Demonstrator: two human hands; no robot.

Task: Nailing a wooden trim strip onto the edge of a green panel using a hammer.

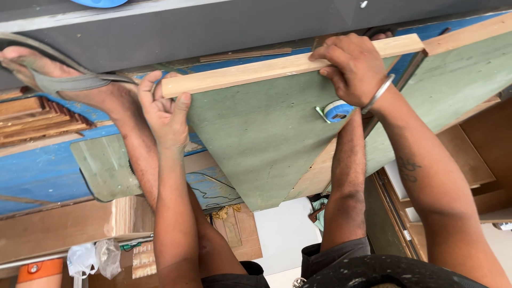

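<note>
A long, pale wooden strip (288,65) is being held along the upper edge of a green board (256,144). Its left end is being gripped by the left hand (164,109), whose fingers are closed around the end while the thumb is pointing up against the wood. Farther along, the strip is being pressed from above by the right hand (352,69), fingers curled over the top edge; a metal bangle (377,94) is being worn on that wrist. The two hands are being kept well apart on the same strip. A blue tape measure (336,111) is lying on the green board just below the right hand. A sandalled foot (64,74) is being rested on the blue surface (48,170) at the left, near the left hand.
</note>
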